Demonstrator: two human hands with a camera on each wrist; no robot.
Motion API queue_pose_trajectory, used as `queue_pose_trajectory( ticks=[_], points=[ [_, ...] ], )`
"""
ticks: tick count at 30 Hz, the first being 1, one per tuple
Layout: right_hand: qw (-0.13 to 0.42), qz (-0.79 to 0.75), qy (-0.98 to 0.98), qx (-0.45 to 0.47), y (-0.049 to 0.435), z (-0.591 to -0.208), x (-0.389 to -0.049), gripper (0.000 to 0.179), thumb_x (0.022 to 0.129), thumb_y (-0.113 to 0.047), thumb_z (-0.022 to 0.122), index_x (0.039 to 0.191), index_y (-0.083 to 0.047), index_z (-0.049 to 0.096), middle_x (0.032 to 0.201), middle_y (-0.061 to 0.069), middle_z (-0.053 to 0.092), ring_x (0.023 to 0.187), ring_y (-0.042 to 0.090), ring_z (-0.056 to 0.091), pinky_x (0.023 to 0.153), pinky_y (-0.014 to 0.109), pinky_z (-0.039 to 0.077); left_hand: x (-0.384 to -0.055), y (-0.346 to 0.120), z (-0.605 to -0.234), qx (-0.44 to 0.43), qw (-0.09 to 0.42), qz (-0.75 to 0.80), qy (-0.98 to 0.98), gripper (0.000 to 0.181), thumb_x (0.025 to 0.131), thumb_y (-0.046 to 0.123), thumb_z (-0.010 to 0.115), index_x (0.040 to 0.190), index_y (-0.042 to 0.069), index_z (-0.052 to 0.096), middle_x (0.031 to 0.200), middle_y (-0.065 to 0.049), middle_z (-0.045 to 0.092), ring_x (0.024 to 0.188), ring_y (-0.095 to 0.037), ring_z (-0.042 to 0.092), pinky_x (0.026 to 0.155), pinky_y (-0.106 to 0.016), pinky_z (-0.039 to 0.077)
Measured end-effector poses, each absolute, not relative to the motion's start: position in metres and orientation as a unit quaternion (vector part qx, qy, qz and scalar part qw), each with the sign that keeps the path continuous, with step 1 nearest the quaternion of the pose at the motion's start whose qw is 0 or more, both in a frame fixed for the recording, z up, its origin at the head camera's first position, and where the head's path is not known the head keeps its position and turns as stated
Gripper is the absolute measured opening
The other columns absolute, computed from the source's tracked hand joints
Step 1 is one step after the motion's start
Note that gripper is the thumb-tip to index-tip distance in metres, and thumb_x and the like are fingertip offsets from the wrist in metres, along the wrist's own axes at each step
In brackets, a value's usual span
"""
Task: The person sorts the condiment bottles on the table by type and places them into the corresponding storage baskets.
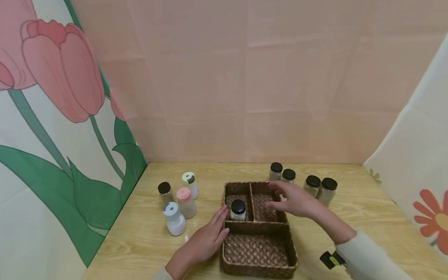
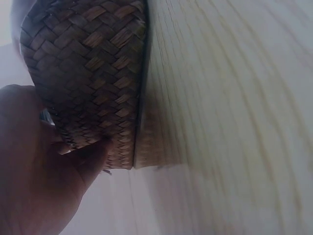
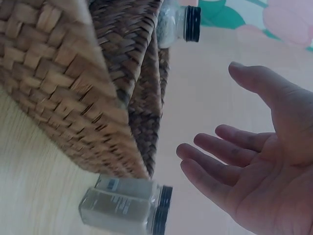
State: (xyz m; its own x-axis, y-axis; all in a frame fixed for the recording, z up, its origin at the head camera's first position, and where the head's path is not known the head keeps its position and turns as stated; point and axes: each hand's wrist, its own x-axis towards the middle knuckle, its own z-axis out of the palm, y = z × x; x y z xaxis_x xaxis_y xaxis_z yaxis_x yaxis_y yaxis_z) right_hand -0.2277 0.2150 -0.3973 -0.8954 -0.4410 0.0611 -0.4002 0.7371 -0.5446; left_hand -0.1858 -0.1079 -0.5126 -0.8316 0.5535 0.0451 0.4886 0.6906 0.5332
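A brown woven basket (image 1: pixel 259 268) with three compartments stands on the table. Along its left side lies my left hand (image 1: pixel 206 237), fingers extended and touching the wall; the left wrist view shows the thumb (image 2: pixel 95 152) against the weave. In the back-left compartment stands a small glass jar (image 1: pixel 238 213) with a black lid. My right hand (image 1: pixel 295 200) hovers over the back-right compartment, thumb and fingers spread. Nothing is between them in the right wrist view, where the palm (image 3: pixel 279 191) faces the basket. The front compartment shows only its woven floor.
Left of the basket stand a black-lidded jar (image 1: pixel 164 193), a green-and-white-topped bottle (image 1: pixel 190 186), a pink-lidded shaker (image 1: pixel 186 203) and a white-capped bottle (image 1: pixel 175 221). Several black-lidded jars (image 1: pixel 327 190) stand at the back right. A small black object (image 1: pixel 329 259) shows beside the right sleeve.
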Motion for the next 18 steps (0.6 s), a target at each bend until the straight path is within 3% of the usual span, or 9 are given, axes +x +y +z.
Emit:
queue_pose_trajectory(
  ticks=[11,18],
  points=[
    [0.020,-0.281,0.934,-0.220,0.245,-0.410,-0.224,0.064,0.092,-0.043,0.074,0.138,-0.001,0.057,0.134,0.024,0.061,0.115,0.042,0.063,0.088,0.056,0.057,-0.187,-0.109,-0.512,0.286,0.064,0.272,0.917,0.061,0.111,0.048,0.020,0.165,0.024,0.006,0.170,0.010,-0.004,0.149,-0.026,0.032,0.117,-0.048,0.037],
    [0.016,-0.282,0.939,-0.195,0.267,-0.416,-0.214,0.063,0.092,-0.041,0.074,0.137,0.001,0.057,0.132,0.027,0.062,0.112,0.044,0.065,0.086,0.057,0.057,-0.187,-0.109,-0.513,0.288,0.062,0.268,0.917,0.061,0.111,0.047,0.020,0.165,0.025,0.004,0.171,0.006,-0.004,0.150,-0.027,0.031,0.117,-0.049,0.038]
  ],
)
